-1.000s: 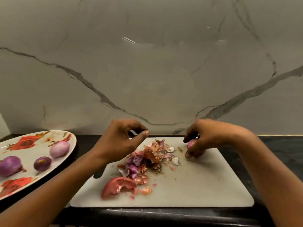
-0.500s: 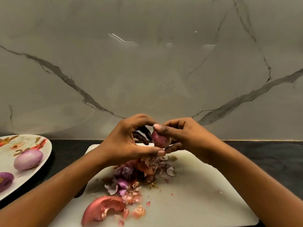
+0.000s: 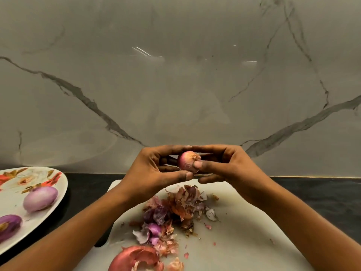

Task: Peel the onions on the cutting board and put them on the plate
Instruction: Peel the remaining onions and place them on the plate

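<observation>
Onion (image 3: 187, 160) lifted off white board (image 3: 254, 231) — both hands (image 3: 154, 169) (image 3: 232, 166) pinch it before marble wall (image 3: 175, 85).

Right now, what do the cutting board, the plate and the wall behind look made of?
Cutting board: probably plastic, matte white, rounded corners. Plate: likely glazed ceramic or melamine, glossy floral print. Wall: polished marble or lookalike, grey veins, mirrored lights.

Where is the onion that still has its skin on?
Head view, centre: the onion is held up between the left hand and right hand, above the far end of the cutting board and the pile of peels.
</observation>
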